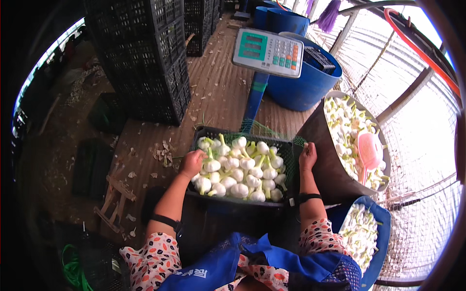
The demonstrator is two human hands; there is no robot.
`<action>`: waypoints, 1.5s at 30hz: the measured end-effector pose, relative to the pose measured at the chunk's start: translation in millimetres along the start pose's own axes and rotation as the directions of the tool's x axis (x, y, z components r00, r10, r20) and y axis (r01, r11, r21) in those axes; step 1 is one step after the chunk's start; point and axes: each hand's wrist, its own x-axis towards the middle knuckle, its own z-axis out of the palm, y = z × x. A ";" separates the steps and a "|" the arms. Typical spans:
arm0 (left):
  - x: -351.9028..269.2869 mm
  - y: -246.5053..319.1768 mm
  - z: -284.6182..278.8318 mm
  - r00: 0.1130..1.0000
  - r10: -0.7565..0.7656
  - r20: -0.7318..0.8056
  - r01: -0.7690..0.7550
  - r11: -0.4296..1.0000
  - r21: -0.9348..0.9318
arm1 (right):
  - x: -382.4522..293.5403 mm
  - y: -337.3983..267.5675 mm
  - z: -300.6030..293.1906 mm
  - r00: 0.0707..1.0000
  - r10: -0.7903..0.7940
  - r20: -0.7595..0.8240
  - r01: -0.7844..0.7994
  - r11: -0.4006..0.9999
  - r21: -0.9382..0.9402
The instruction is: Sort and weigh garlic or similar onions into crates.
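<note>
A black plastic crate [240, 203] in front of me holds many white garlic bulbs [238, 174] with short green stems. Green mesh netting [267, 129] lines its far and right sides. My right hand [308, 157] is closed on a bunched edge of this netting, just outside the crate's right rim. At the left rim, my left hand [193, 163] has curled fingers close to a garlic stem; what lies between them is hidden. Beyond the crate, a platform scale's display head [268, 52] stands on a blue post [255, 96].
At right stand a grey tub [313, 160] of garlic with a pink scoop [369, 151] on top and a blue tub [382, 240] with more garlic. Another blue tub [302, 85] is behind the scale. Stacked black crates [145, 62] rise at left, near a small wooden stool [116, 196].
</note>
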 end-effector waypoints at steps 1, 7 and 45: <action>1.5 2.3 -0.9 1.000 -0.011 -0.008 0.010 0.999 -0.032 | -0.4 -1.8 -8.8 0.998 0.061 -0.017 -0.059 0.994 0.091; 8.2 -1.8 3.8 1.000 -0.021 0.010 0.021 0.999 -0.025 | 14.1 -44.1 -4.4 0.826 0.196 0.529 -0.563 0.220 0.797; 31.9 49.9 -86.0 0.831 0.012 0.556 0.256 0.878 -0.403 | -27.4 -70.2 -53.3 0.626 0.036 0.779 -0.472 0.812 0.342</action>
